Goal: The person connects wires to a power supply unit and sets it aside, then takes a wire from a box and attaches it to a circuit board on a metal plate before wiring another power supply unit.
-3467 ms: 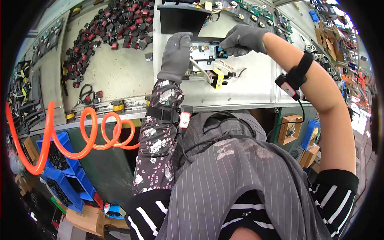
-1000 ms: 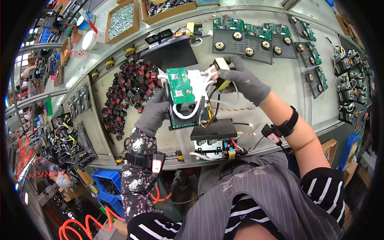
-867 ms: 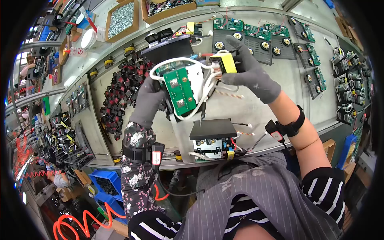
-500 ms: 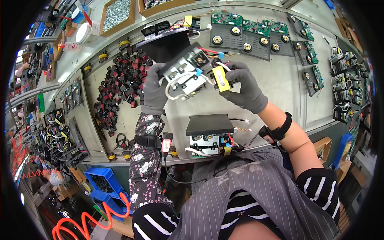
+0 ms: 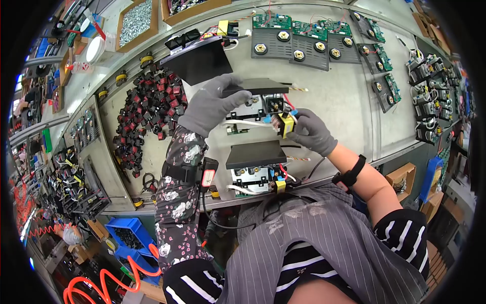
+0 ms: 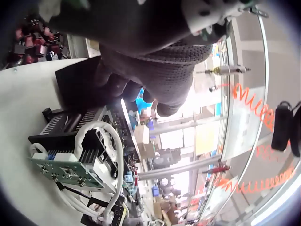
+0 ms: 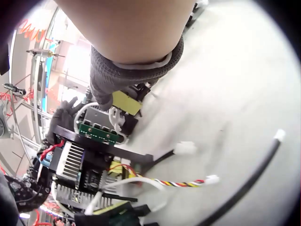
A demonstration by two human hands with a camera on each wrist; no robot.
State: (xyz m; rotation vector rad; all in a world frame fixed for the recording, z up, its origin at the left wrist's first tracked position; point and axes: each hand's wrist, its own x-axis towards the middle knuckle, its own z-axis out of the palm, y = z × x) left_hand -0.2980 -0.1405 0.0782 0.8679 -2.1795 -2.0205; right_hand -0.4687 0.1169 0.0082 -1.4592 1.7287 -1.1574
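Note:
In the head view my gloved left hand [image 5: 215,104] grips the black panel [image 5: 266,86] of an assembly with a metal plate [image 5: 251,109] and white cables. My gloved right hand [image 5: 314,133] pinches a yellow-wrapped transformer [image 5: 287,124] at the assembly's right side. The left wrist view has my left hand [image 6: 155,77] on the dark panel [image 6: 77,84], near a green board [image 6: 70,172]. In the right wrist view my right hand [image 7: 106,80] is at the yellow transformer [image 7: 126,102]. A similar assembly [image 5: 255,157] lies nearer me.
Black and red parts [image 5: 152,101] are piled at the left. Another black panel [image 5: 197,60] stands behind my left hand. Black plates with green boards [image 5: 316,53] lie at the back. More assemblies [image 5: 425,96] line the right end, and a tray of screws [image 5: 135,24] sits back left.
The held assembly has turned from a steep tilt to nearly level, its black panel now at the back. My left hand has shifted onto that panel; my right hand and the transformer have moved lower.

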